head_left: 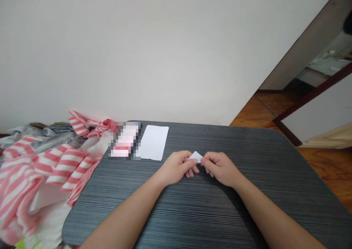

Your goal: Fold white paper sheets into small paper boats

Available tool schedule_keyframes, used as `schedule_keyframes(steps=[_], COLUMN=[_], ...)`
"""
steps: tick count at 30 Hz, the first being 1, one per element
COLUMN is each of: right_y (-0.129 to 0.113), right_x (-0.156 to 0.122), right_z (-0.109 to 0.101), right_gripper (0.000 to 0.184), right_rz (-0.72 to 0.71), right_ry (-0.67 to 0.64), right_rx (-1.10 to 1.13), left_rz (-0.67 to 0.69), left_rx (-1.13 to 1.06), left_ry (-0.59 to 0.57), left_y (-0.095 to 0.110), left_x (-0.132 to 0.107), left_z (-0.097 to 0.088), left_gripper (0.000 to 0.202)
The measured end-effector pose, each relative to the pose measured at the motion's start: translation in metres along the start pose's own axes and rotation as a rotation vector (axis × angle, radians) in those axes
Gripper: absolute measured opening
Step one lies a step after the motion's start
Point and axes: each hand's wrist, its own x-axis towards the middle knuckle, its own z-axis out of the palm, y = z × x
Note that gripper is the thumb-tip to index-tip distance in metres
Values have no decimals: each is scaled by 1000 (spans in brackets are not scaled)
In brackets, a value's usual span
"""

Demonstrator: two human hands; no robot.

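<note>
A small folded piece of white paper (196,156) with a pointed top is pinched between both hands, over the middle of the dark table (176,212). My left hand (180,166) is closed on its left corner, thumb on top. On the right corner, my right hand (218,166) grips with thumb and bent fingers. The paper's lower part and underside are partly hidden by the fingers. Beyond my left hand lies a stack of white paper sheets (154,142), flat on the table.
Left of the sheets is a blurred-out, phone-shaped object (126,139). Red-and-white striped cloth (63,164) and other fabrics are heaped along the table's left side. A pale wall (154,51) rises behind the table. Wooden floor (253,110) shows at the right.
</note>
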Motion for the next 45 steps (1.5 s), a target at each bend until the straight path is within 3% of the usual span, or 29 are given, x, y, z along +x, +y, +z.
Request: schedule_keyframes(steps=[34,45], right_y=[3,-4], right_x=[0,0], right_z=[-1,1], right_gripper=[27,30], right_rz=[41,-21], right_ry=[-18,-127], right_rx=[90,-14], left_rz=[-46,-21], left_rx=[-90,7], left_ry=[-7,0], left_y=[-2,4], left_x=[1,-1], left_z=[-1,1], left_gripper=[39,31])
